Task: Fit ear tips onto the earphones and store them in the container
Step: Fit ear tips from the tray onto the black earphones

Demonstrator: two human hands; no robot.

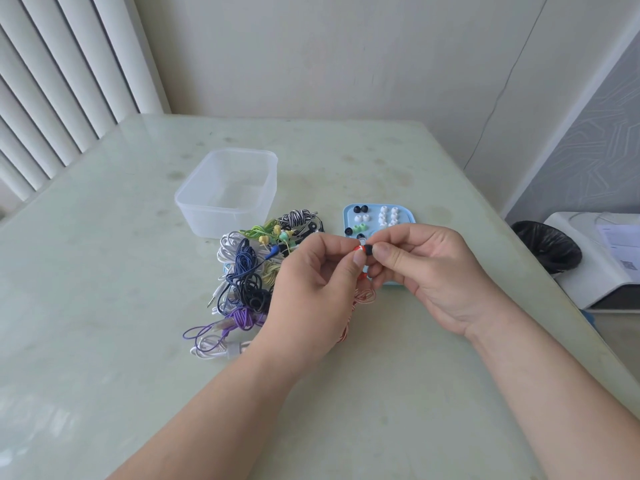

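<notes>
My left hand (322, 282) pinches a red earphone bud (358, 250) between thumb and forefinger. My right hand (429, 271) pinches a black ear tip (368, 250) pressed against that bud. The bud's red-and-white cable (363, 296) hangs down between my hands. Behind my hands a light blue tray (408, 211) holds several black, white and green ear tips. A pile of tangled earphones (256, 268) in many colours lies left of the tray. The clear plastic container (227, 197) stands open behind the pile, with nothing visible inside.
The pale green table (121, 271) meets a wall at the back and vertical blinds at the left. Off its right edge are a black-lined bin (550, 247) and a white device (602, 258).
</notes>
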